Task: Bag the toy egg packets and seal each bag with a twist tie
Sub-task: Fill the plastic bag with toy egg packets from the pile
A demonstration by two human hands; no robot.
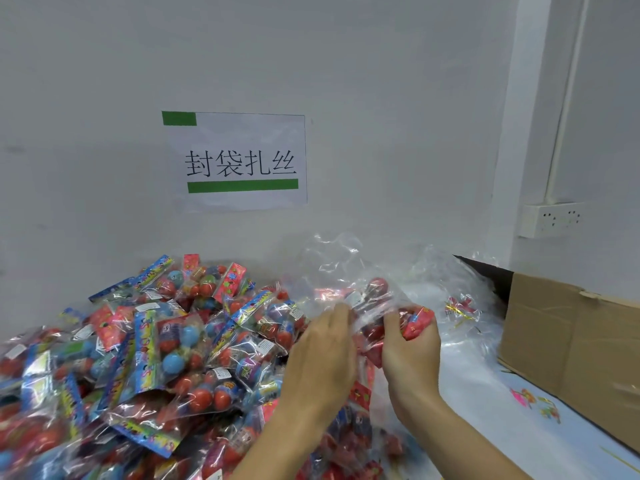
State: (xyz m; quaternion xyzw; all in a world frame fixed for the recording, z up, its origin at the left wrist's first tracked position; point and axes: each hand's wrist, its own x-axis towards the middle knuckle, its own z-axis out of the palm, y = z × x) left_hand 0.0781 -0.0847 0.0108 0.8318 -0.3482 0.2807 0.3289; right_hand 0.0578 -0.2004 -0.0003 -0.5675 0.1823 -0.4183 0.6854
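My right hand (412, 348) grips 1 red toy egg packet (417, 322) inside a clear bag (346, 271); my left hand (322, 355) pinches its film, beside the packet pile (138, 341) along the bench's back edge.

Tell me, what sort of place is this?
Probably a small packing workstation: a big heap of toy egg packets on the table, a printed station sign on the wall, and a cardboard box beside it.

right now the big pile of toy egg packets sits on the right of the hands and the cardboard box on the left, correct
Not quite: the sides are swapped. In the head view the pile of toy egg packets lies left of the hands, and the cardboard box stands on the right.
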